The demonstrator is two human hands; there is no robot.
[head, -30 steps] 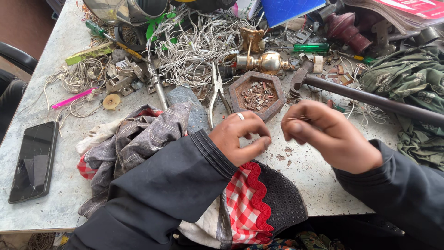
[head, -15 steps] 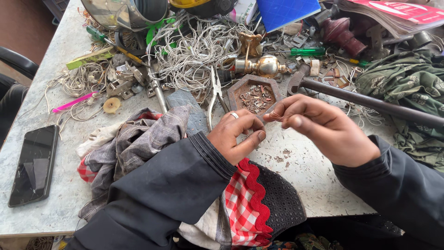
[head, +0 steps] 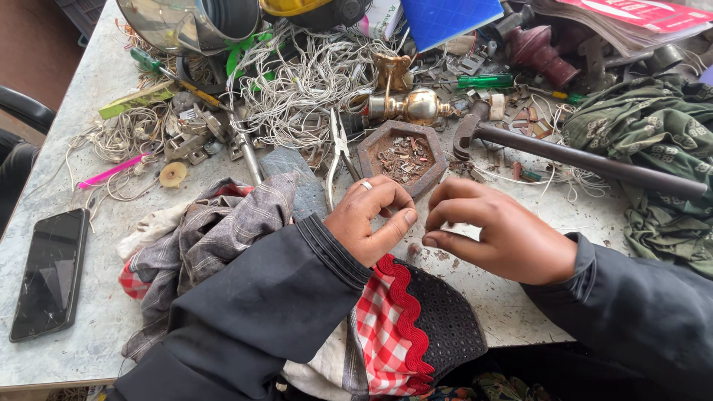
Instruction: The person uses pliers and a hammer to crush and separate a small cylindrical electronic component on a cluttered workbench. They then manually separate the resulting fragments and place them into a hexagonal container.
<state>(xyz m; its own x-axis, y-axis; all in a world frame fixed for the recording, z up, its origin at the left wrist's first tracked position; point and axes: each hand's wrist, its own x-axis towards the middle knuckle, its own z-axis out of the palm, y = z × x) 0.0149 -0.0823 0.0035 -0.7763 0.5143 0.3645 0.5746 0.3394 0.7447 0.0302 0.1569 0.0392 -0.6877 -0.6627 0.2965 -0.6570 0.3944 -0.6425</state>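
Both hands meet over the grey speckled tabletop (head: 89, 312), just in front of the hexagonal brown tray of rusty metal scraps (head: 402, 157). The left hand (head: 369, 220), a ring on one finger, curls with thumb and fingertips pinched together. The right hand (head: 496, 234) pinches likewise; whatever they grip is too small to make out, so its long axis cannot be told. Steel pliers (head: 338, 152) lie beside the tray, handles pointing toward the person.

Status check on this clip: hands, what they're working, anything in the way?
Left hand and right hand fingertip to fingertip over the table; anything pinched too small to tell. Hexagonal tray of scrap bits just beyond. Pliers and hammer close by, not blocking.
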